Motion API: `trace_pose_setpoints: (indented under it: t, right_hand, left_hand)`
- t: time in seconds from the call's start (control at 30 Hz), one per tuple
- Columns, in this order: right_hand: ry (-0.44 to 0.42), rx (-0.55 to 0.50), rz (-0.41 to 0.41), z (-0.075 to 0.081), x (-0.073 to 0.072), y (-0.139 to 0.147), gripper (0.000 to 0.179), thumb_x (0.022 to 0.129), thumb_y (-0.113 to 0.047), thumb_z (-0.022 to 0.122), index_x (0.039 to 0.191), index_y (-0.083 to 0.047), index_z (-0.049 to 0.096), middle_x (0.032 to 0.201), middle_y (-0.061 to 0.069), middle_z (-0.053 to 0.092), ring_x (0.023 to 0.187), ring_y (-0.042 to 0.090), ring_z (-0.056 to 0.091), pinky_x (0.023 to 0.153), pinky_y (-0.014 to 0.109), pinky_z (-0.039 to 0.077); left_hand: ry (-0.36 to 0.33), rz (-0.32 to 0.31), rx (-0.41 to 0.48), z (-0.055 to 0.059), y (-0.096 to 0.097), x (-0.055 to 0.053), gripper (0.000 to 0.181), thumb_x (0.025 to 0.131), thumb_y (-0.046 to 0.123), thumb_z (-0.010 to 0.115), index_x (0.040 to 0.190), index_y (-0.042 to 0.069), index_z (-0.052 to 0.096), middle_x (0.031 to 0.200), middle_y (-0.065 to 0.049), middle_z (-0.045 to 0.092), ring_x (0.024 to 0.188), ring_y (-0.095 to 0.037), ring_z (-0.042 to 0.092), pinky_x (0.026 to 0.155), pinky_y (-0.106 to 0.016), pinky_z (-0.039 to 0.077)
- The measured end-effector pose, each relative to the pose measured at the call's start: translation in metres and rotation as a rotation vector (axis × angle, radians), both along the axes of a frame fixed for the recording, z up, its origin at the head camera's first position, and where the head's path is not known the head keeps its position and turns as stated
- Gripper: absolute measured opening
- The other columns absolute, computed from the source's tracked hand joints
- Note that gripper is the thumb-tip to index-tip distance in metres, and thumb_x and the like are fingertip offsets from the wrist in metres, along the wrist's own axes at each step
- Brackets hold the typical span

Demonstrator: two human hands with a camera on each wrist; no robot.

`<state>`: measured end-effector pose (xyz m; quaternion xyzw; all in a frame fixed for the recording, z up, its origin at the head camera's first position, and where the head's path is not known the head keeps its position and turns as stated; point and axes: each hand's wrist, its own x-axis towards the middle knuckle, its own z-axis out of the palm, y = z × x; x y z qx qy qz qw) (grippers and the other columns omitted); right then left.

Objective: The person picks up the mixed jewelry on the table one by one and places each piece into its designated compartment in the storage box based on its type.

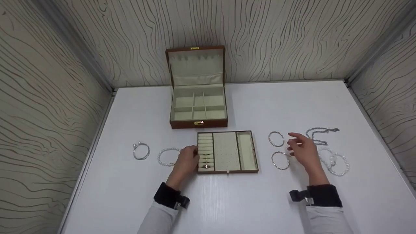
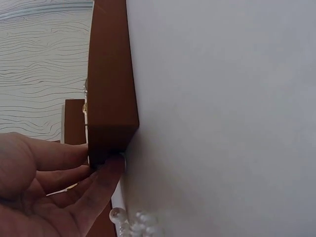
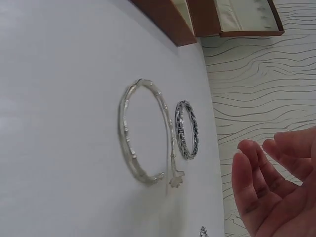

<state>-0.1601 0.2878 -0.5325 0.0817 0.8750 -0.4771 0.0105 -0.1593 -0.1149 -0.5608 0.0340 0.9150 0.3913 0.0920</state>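
My left hand (image 1: 187, 160) grips the left edge of a shallow brown jewelry tray (image 1: 227, 151). In the left wrist view, thumb and fingers pinch a corner of the tray (image 2: 112, 84). Rings (image 1: 206, 166) sit in the lower part of its ring rolls. A pearl bracelet (image 1: 167, 164) lies beside that hand, partly hidden behind it. My right hand (image 1: 303, 150) hovers with loosely bent fingers, holding nothing, just right of two bangles. The nearer bangle (image 1: 280, 168) has a small flower-shaped end (image 3: 176, 179); the farther bangle (image 1: 276, 145) has a braided look (image 3: 186, 129).
Behind the tray stands a brown jewelry box (image 1: 199, 124), lid raised, with several compartments. A bracelet with pearl ends (image 1: 141, 158) lies far left. Right of the right hand are a grey chain (image 1: 315, 129) and a beaded strand (image 1: 347, 165). Patterned walls (image 1: 286, 39) border the table.
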Motion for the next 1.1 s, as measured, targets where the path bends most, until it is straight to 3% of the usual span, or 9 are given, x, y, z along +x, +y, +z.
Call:
trace_pose_setpoints:
  t: [0.17, 0.33, 0.47, 0.6, 0.7, 1.1]
  right_hand:
    - [-0.012, 0.086, 0.019, -0.011, 0.006, 0.003, 0.038, 0.101, -0.012, 0.051, 0.136, 0.003, 0.052, 0.109, 0.023, 0.060, 0.085, 0.025, 0.067, 0.065, 0.024, 0.055]
    - [0.034, 0.203, -0.060, -0.020, 0.007, 0.016, 0.035, 0.098, -0.007, 0.054, 0.131, 0.006, 0.055, 0.105, 0.025, 0.060, 0.084, 0.032, 0.065, 0.060, 0.025, 0.051]
    - [0.055, 0.314, -0.171, -0.028, 0.006, 0.034, 0.035, 0.093, -0.001, 0.057, 0.127, 0.009, 0.057, 0.106, 0.028, 0.057, 0.093, 0.039, 0.060, 0.071, 0.038, 0.048]
    - [0.029, 0.341, -0.241, -0.034, 0.004, 0.050, 0.039, 0.090, 0.003, 0.057, 0.128, 0.012, 0.054, 0.112, 0.033, 0.049, 0.102, 0.046, 0.050, 0.083, 0.053, 0.043]
    - [0.012, 0.347, -0.240, -0.035, 0.003, 0.059, 0.042, 0.089, 0.003, 0.055, 0.129, 0.014, 0.052, 0.113, 0.034, 0.047, 0.105, 0.048, 0.048, 0.088, 0.057, 0.041]
    - [-0.022, 0.351, -0.132, -0.029, 0.002, 0.064, 0.035, 0.091, 0.003, 0.053, 0.124, 0.014, 0.057, 0.110, 0.034, 0.059, 0.104, 0.049, 0.055, 0.087, 0.056, 0.045]
  left_hand:
    - [0.008, -0.044, 0.020, -0.001, -0.005, 0.003, 0.031, 0.091, -0.002, 0.060, 0.122, -0.003, 0.064, 0.100, -0.009, 0.066, 0.095, -0.022, 0.062, 0.083, -0.039, 0.052]
    - [-0.001, -0.080, 0.027, -0.001, -0.007, 0.006, 0.038, 0.090, -0.002, 0.063, 0.127, -0.004, 0.061, 0.098, -0.009, 0.066, 0.090, -0.021, 0.062, 0.078, -0.037, 0.052]
    - [-0.006, -0.083, 0.047, -0.001, -0.008, 0.007, 0.038, 0.090, -0.002, 0.064, 0.128, -0.004, 0.060, 0.097, -0.009, 0.066, 0.089, -0.021, 0.062, 0.078, -0.037, 0.053]
    - [0.000, -0.089, 0.059, -0.001, -0.009, 0.008, 0.039, 0.089, -0.003, 0.064, 0.128, -0.004, 0.060, 0.097, -0.010, 0.067, 0.089, -0.022, 0.063, 0.078, -0.037, 0.053]
    - [0.008, -0.092, 0.057, -0.001, -0.010, 0.007, 0.039, 0.089, -0.003, 0.065, 0.127, -0.004, 0.060, 0.097, -0.010, 0.067, 0.090, -0.023, 0.063, 0.079, -0.038, 0.053]
    - [-0.003, -0.095, 0.045, 0.001, -0.010, 0.007, 0.038, 0.089, -0.002, 0.064, 0.127, -0.003, 0.061, 0.097, -0.009, 0.066, 0.089, -0.022, 0.062, 0.079, -0.037, 0.053]
